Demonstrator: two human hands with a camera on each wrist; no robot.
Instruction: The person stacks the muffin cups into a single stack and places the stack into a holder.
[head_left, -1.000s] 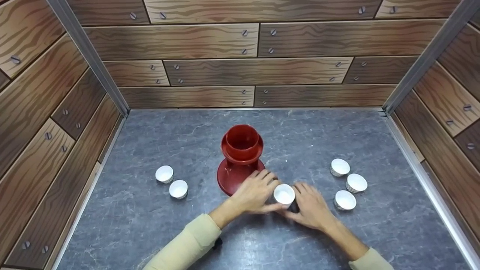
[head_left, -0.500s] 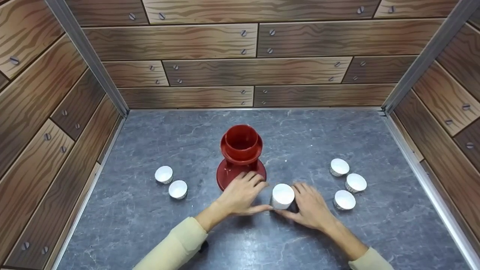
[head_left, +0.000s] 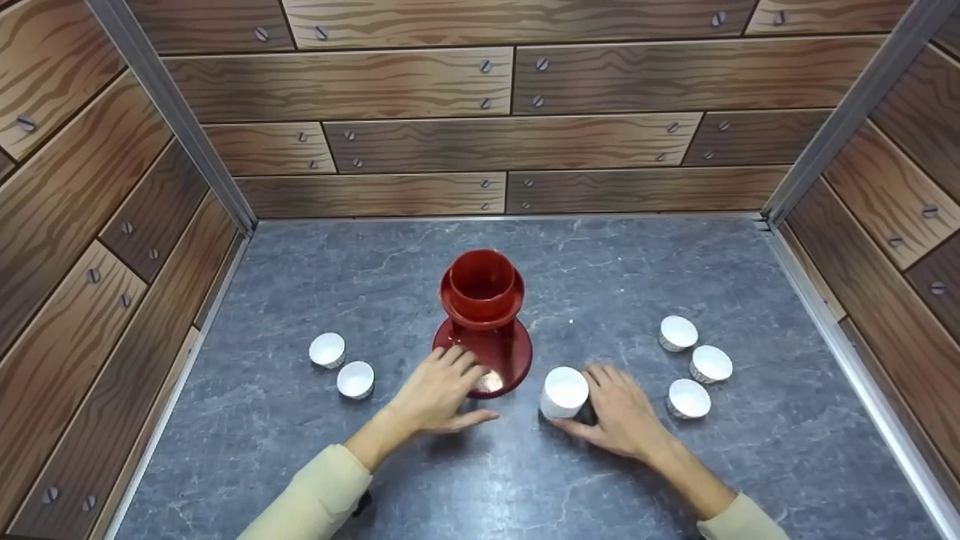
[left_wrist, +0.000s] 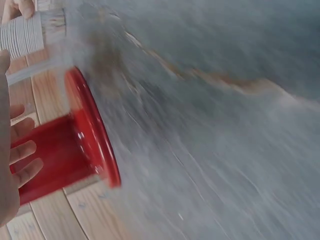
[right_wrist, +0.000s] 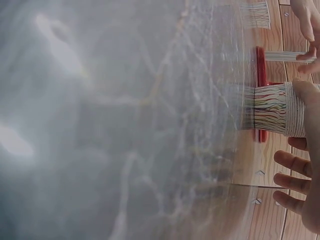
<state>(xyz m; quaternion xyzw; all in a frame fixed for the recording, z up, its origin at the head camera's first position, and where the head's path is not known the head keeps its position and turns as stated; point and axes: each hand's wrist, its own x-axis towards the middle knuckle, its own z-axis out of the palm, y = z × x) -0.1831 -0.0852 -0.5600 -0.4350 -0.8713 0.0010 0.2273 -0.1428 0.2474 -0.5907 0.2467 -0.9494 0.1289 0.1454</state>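
Note:
My right hand [head_left: 621,414] holds a short stack of nested white baking cups [head_left: 564,391] with thumb and forefinger. The stack stands upright on the grey tabletop. In the right wrist view, the stack [right_wrist: 272,110] shows a pleated side with coloured lines and several close rims; the other fingers spread apart from it. My left hand [head_left: 439,391], fingers loosely extended, is over or beside the front left of a red stand's round base [head_left: 510,360]. A red bowl-like top [head_left: 482,296] crowns that stand. Seen from the left wrist, the left fingers [left_wrist: 25,150] hold nothing.
Two loose white baking cups, the nearer one [head_left: 355,380] among them, sit at the left. Three more, including the lowest one [head_left: 688,399], are grouped at the right. Wood-patterned walls [head_left: 420,142] enclose the tabletop [head_left: 360,262] at the back and sides.
My left hand has let go of the cup stack and moved left, to the red base. The right hand has stayed at the stack, whose tall white side now shows.

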